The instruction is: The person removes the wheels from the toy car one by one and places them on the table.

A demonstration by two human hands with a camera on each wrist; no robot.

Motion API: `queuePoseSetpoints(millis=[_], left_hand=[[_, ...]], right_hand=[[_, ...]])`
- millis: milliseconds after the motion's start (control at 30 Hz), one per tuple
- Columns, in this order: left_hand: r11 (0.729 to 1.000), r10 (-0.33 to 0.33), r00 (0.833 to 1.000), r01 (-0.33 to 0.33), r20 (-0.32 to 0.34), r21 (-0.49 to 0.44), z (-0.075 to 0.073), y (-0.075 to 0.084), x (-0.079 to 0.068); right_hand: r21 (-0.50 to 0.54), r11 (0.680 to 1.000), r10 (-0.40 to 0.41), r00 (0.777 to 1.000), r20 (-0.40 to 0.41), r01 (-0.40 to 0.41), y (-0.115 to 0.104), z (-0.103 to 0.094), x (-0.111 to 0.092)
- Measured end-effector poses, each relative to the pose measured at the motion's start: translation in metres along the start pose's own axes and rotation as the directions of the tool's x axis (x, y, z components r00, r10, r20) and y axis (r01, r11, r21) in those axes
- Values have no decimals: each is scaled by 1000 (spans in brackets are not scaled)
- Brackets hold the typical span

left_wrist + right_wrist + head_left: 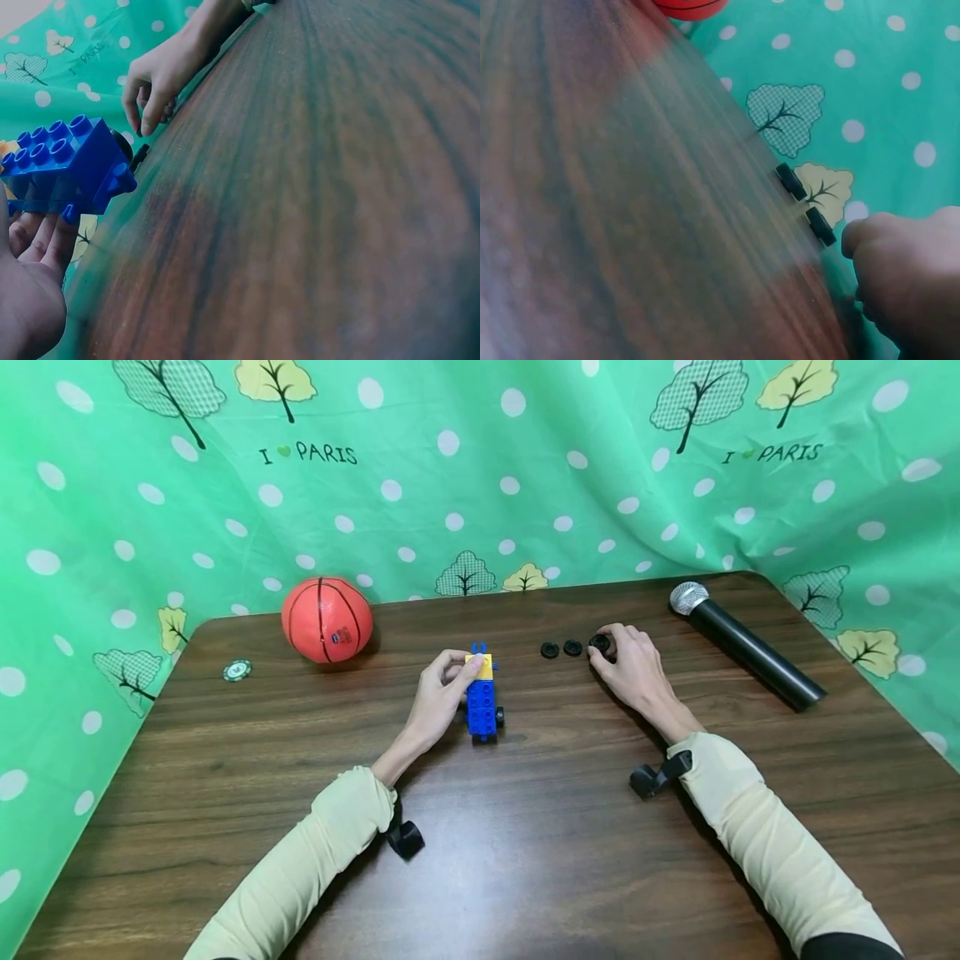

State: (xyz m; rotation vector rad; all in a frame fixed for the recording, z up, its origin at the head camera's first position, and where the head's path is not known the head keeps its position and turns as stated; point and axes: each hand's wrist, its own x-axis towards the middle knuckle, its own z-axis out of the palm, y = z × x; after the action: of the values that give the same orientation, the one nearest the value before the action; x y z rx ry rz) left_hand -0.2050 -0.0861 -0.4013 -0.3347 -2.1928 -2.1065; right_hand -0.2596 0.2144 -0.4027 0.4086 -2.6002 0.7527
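Note:
My left hand (437, 693) holds a toy car of blue building blocks (481, 708) by the yellow block (484, 670) at its far end. One black wheel (500, 717) sits on the car's near right side; blue pegs stick out elsewhere. The left wrist view shows the studded blue block (56, 176) above the fingers. To the right, my right hand (636, 668) pinches a loose black wheel (599, 642) at the table. Two more loose wheels lie beside it, a left wheel (550, 649) and a middle wheel (573, 647). In the right wrist view the pinched wheel is hidden.
A red toy basketball (327, 620) stands at the back left, with a green-and-white poker chip (237, 671) left of it. A black microphone (750, 647) lies right of my right hand. Behind the wooden table (525, 827) hangs a green dotted cloth (420, 468).

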Motion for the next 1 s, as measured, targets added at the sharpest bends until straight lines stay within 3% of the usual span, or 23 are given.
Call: queuePoseSetpoints(millis=[400,1000], left_hand=[[1000,-15,1000,15,3,0,0,1,-1],[1000,-24,1000,24,3,-6,0,2,-2]], right_hand=[[-38,999,26,996,89,-23,7,-1,4],[31,999,15,984,180,-21,12,-4,7]])
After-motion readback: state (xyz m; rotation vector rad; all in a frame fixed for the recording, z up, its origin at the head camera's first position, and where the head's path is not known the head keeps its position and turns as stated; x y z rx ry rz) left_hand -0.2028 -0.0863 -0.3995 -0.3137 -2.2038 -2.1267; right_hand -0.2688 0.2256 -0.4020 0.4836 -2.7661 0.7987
